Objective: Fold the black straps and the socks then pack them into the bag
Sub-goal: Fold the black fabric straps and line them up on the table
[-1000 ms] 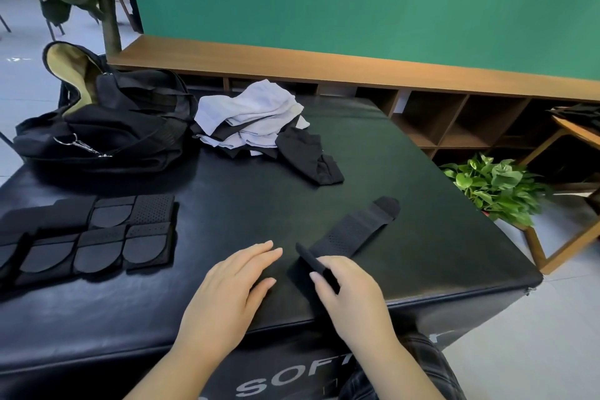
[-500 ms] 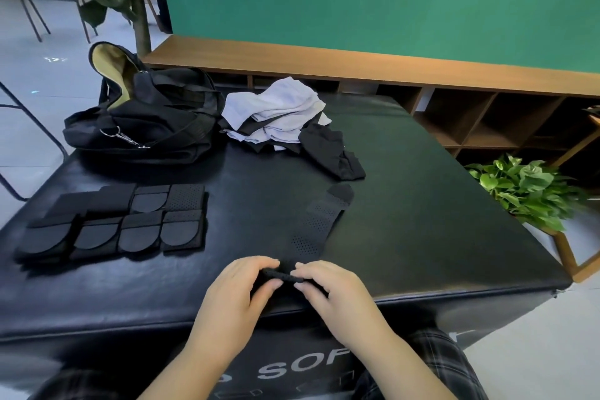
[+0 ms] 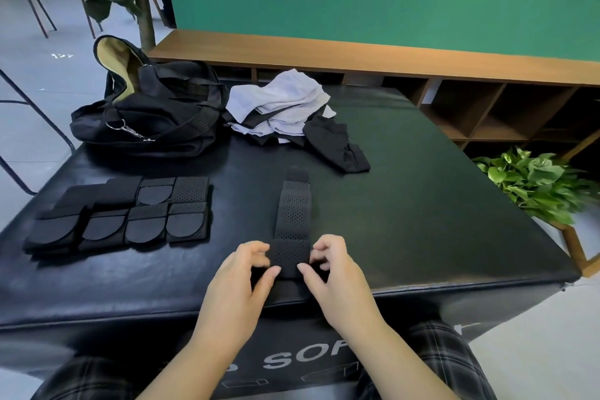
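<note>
A black strap at lower centre is being folded: its near end is pinched by the left hand and right hand; further folding upward is called for.

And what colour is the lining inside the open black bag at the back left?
Pale yellow-tan lining inside the black bag, best seen in the head view.

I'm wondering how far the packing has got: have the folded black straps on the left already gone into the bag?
No, the folded straps lie in rows on the black table, in front of the bag.
</note>
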`<state>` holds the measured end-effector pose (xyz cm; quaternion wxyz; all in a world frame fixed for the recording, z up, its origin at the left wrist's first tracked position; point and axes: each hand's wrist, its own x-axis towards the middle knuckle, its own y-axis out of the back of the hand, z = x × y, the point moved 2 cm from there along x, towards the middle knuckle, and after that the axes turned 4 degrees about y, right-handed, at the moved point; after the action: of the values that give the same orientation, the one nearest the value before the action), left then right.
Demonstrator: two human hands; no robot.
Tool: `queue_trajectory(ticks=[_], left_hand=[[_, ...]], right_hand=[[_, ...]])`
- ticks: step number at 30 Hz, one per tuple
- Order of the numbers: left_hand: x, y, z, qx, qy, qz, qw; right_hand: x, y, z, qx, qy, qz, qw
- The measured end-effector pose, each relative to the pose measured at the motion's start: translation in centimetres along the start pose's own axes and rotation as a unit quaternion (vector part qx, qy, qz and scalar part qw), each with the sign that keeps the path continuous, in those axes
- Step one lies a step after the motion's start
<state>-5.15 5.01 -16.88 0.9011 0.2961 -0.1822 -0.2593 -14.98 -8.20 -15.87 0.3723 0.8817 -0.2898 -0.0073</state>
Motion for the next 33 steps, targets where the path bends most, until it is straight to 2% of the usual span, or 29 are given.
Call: queue_trajectory(ticks=[6, 10, 15, 22, 33], left_hand=[[0.4, -0.7, -0.9, 0.064, -0.092, 0.02, 0.993], [0.6, -0.8, -1.1, 0.089, -0.119, 0.015, 0.989], [0.8, -1.1, -0.9, 0.102, -0.113, 0.02, 0.988], [0.7, -0.6, -0.5, 0.091, -0.116, -0.047, 0.988], [2.0, -0.2, -0.9, 0.12, -0.124, -0.073, 0.982]], right_hand=[[0.3, -0.8, 1.0, -0.087, 0.059, 0.044, 0.993], [0.4, -0.8, 1.2, -0.103, 0.08, 0.063, 0.99], [0.1, -0.7, 1.1, -0.11, 0.085, 0.035, 0.99], [0.0, -0.5, 0.5, -0.142, 0.103, -0.044, 0.983], [1.7, 0.2, 0.8, -0.116, 0.112, -0.089, 0.983]])
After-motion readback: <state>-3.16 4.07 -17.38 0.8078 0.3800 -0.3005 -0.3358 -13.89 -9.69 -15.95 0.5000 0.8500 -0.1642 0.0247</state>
